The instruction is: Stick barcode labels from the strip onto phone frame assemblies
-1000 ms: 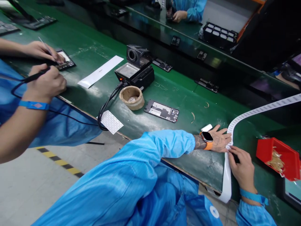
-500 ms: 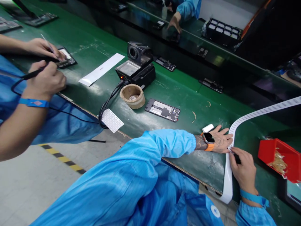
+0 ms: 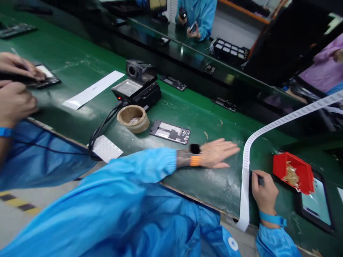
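My left hand [image 3: 218,153] lies flat over the green bench with its fingers stretched out, holding nothing; a watch on an orange strap is on its wrist. It is a little left of a long white label strip [image 3: 244,167] that runs from the upper right down over the bench's front edge. My right hand [image 3: 264,191] is closed in a pinch on a thin dark tool, its tip at the strip's right edge. An open phone frame [image 3: 170,131] lies just beyond my left forearm.
A red bin [image 3: 293,172] of small tan parts sits right of the strip, with a phone [image 3: 316,205] beside it. A brown pot [image 3: 133,118], a black device [image 3: 138,85], a white sheet [image 3: 93,89] and a dotted pad [image 3: 105,148] lie to the left. A co-worker's hands [image 3: 14,101] work at far left.
My left hand has come off the strip and drawn back to the left, fingers now straight. My right hand stays at the strip. The view has swung to the right.
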Tool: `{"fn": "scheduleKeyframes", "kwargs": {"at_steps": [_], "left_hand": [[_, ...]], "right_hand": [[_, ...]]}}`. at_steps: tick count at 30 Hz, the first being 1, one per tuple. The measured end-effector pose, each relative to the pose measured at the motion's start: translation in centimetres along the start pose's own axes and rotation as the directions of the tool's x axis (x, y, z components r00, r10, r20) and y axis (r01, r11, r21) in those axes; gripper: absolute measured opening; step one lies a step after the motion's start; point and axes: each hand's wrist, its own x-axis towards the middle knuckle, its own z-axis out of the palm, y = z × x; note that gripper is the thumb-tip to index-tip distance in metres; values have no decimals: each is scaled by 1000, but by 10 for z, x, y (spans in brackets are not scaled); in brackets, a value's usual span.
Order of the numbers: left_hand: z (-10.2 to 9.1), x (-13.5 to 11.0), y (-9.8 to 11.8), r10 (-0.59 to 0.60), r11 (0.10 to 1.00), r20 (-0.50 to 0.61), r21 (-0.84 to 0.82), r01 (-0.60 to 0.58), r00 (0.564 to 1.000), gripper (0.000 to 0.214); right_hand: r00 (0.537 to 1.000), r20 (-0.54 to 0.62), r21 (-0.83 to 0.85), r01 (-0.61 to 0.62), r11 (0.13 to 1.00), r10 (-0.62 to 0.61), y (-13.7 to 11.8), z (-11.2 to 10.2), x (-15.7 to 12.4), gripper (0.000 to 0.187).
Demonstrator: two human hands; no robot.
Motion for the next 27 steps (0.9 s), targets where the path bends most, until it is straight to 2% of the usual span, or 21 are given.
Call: {"fn": "scheduleKeyframes", "kwargs": {"at_steps": [2, 4, 5, 7, 8, 9, 10, 12, 13, 15, 16, 17, 18, 19, 20, 21, 22, 23, 25, 27], "left_hand": [[-34, -55, -18, -150, 988, -7, 34, 150, 989, 59], [-59, -101, -39, -367, 910, -5, 204, 360, 930, 74], [-66, -118, -48, -439, 862, 4, 284, 420, 898, 80], [-69, -138, -62, -511, 799, 27, 381, 464, 859, 77], [-67, -141, -66, -525, 790, 47, 396, 467, 850, 74], [-64, -140, -69, -534, 790, 66, 392, 470, 843, 72], [-62, -136, -71, -545, 793, 77, 371, 483, 835, 72], [-60, -121, -70, -587, 789, 44, 255, 559, 809, 76], [-62, -111, -68, -610, 786, 9, 137, 603, 792, 79], [-63, -87, -59, -660, 728, -47, -284, 623, 750, 80], [-61, -74, -52, -681, 624, -27, -544, 561, 732, 80], [-57, -60, -45, -689, 435, 30, -782, 447, 724, 81], [-51, -46, -38, -669, 186, 121, -928, 322, 734, 85], [-44, -33, -31, -624, -65, 206, -975, 213, 754, 88], [-36, -22, -25, -582, -274, 263, -954, 119, 769, 88], [-28, -13, -19, -549, -426, 300, -903, 48, 780, 86], [-22, -6, -16, -540, -525, 319, -851, -16, 779, 82], [-17, -1, -13, -551, -585, 329, -808, -73, 767, 77], [-14, 4, -12, -590, -634, 347, -758, -153, 728, 73], [-16, 4, -12, -639, -631, 352, -749, -204, 684, 74]], "right_hand": [[995, -46, 12, -92, 996, 92, 3, 1, -3, 15], [969, -100, 44, -224, 974, 227, 3, 1, -2, 20], [942, -137, 88, -298, 950, 308, 0, 0, 2, 22], [869, -200, 240, -404, 882, 453, -11, -4, 19, 25], [838, -211, 337, -420, 842, 503, -20, -6, 32, 25], [830, -193, 427, -410, 806, 524, -32, -9, 46, 24], [837, -158, 498, -391, 774, 525, -47, -10, 60, 23], [884, 18, 619, -376, 689, 467, -80, -10, 87, 18], [902, 123, 678, -380, 629, 413, -98, -7, 96, 16], [906, 313, 777, -417, 471, 284, -129, 1, 108, 15], [897, 384, 807, -442, 391, 220, -142, 6, 111, 16], [883, 438, 823, -469, 320, 168, -152, 11, 111, 17], [870, 475, 829, -493, 266, 131, -160, 16, 111, 18], [859, 500, 827, -512, 233, 112, -164, 21, 109, 19], [850, 514, 821, -526, 220, 112, -166, 25, 107, 19], [844, 521, 814, -536, 225, 125, -167, 28, 105, 19], [839, 525, 802, -544, 246, 142, -166, 30, 102, 18], [834, 529, 785, -550, 283, 156, -164, 31, 100, 17], [831, 529, 738, -551, 389, 174, -162, 31, 97, 13], [838, 519, 682, -526, 507, 171, -162, 29, 95, 10]]}}
